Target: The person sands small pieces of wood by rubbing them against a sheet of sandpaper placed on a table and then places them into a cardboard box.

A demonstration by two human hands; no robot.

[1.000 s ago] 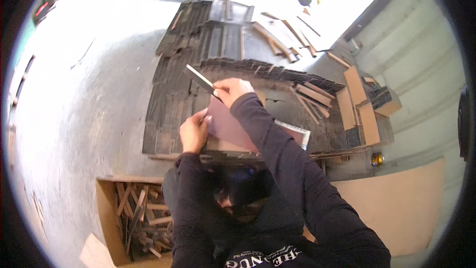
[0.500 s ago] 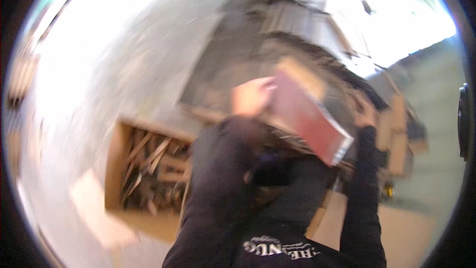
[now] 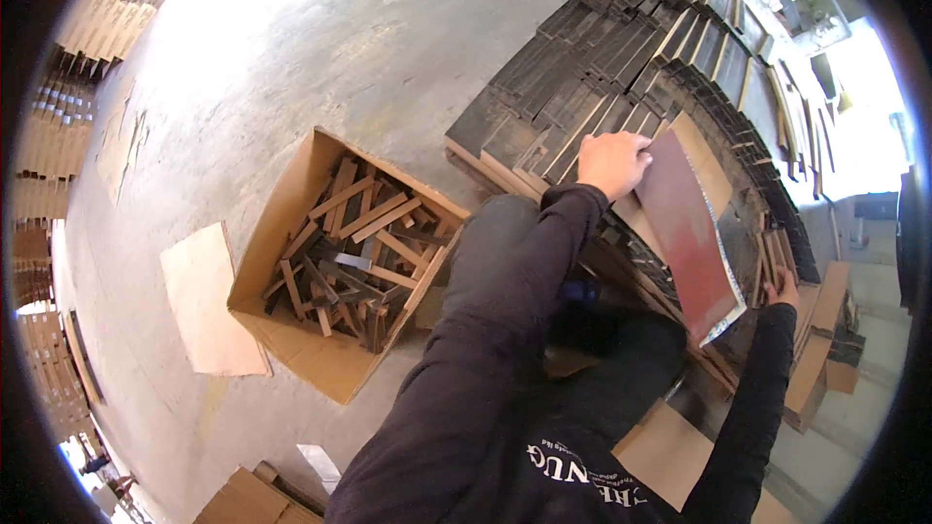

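Note:
A reddish-brown sheet (image 3: 691,238), which looks like sandpaper, lies slantwise over the near end of a stack of dark wood pieces (image 3: 544,78). Its lower edge is ragged and pale. My left hand (image 3: 614,165) is closed at the sheet's upper left edge, its fingertips pinching there. Tan cardboard (image 3: 706,170) shows from beneath the sheet. To the right, my right hand (image 3: 782,291) has its fingers closed around the lower ends of a few short wood strips (image 3: 774,250) standing by the stack's edge. Part of that hand's grip is hidden.
An open cardboard box (image 3: 291,204) full of short wood offcuts (image 3: 374,243) stands on the concrete floor left of my legs. A flat cardboard piece (image 3: 209,296) lies beyond it. Cardboard boxes (image 3: 815,349) are at the right; stacked wood (image 3: 102,24) lines the far left.
My view has swung, so the stack and sheet appear farther right and the box nearer the middle. My left hand stays at the sheet's edge; my right hand is now on the wood strips.

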